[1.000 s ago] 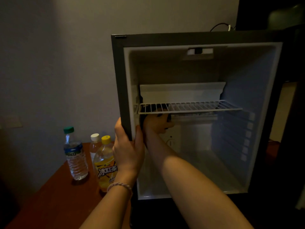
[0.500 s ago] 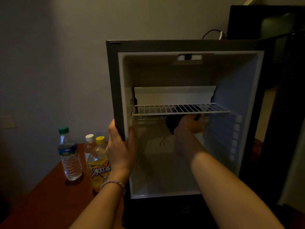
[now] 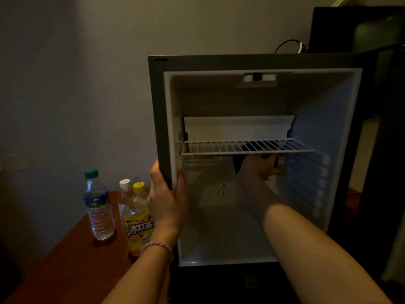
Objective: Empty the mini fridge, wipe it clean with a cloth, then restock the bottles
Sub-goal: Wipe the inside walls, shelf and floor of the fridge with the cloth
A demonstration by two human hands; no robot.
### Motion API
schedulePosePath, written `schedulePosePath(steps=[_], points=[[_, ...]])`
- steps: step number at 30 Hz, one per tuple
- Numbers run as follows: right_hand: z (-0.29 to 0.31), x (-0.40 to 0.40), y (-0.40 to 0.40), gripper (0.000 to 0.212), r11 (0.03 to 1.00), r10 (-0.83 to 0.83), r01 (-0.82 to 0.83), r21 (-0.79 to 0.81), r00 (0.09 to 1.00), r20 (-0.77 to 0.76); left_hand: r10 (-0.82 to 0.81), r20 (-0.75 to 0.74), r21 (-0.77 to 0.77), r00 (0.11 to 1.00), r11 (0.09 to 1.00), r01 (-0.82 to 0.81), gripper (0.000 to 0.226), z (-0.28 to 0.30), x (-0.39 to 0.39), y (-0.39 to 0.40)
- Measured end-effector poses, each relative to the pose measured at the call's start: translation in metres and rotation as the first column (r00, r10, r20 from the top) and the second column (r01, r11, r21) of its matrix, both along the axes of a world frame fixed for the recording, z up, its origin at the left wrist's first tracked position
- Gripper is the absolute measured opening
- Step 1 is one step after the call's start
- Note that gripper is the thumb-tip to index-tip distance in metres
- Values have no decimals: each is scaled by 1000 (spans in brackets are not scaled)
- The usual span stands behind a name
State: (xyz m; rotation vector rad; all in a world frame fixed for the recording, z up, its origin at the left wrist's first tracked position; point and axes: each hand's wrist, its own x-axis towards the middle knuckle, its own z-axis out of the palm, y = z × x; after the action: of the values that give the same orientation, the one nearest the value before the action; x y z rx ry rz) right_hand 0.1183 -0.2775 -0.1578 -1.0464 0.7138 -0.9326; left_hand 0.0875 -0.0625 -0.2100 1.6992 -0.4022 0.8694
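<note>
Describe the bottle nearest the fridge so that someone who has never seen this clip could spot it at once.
Left of the open mini fridge is a reddish wooden table with three bottles. The one wanted, the iced tea bottle, stands closest to the fridge, just behind the left hand that grips the fridge's edge. Only it has a yellow cap and a yellow label; its neighbours are clear, capped green and white.

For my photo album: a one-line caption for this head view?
Left hand grips the black mini fridge frame; right hand wipes beneath the white wire shelf.
</note>
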Motion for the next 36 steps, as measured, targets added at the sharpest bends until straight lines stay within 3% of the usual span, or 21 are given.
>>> schedulePosePath(steps=[5,10,14,19,25,28,31,33,36], points=[[2,26,60,33,988,-156,156,15,984,79,2,12,-7,1000,1000,-2,60,-1,-1,-1],[-2,41,105,36,992,-55,59,-110,998,44,35,-6,-1,999,999,-35,54,-3,4,-2],[-6,53,121,38,959,21,-40,-281,997,-71,41,3,-1,999,999,-41,52,-3,5,-1],[-12,51,111,41,937,121,-152,-314,986,-116,59,7,5,998,998,-59,52,-4,5,-2],[-33,40,104,48,919,286,-266,-292,958,27,16,6,3,1000,1000,-16,56,-1,0,-1],[-45,30,84,49,955,181,-154,-252,980,87,-6,7,8,1000,1000,5,64,-1,-2,-1],[-49,14,45,35,993,-12,32,-116,985,173,-18,-9,0,1000,1000,18,68,0,-2,1],[-56,9,17,32,980,-179,190,-52,971,161,-14,-15,-1,1000,1000,14,69,1,-2,1],[-57,-1,-7,37,951,-299,307,-28,941,160,-3,-26,2,1000,1000,3,64,2,-3,0]])
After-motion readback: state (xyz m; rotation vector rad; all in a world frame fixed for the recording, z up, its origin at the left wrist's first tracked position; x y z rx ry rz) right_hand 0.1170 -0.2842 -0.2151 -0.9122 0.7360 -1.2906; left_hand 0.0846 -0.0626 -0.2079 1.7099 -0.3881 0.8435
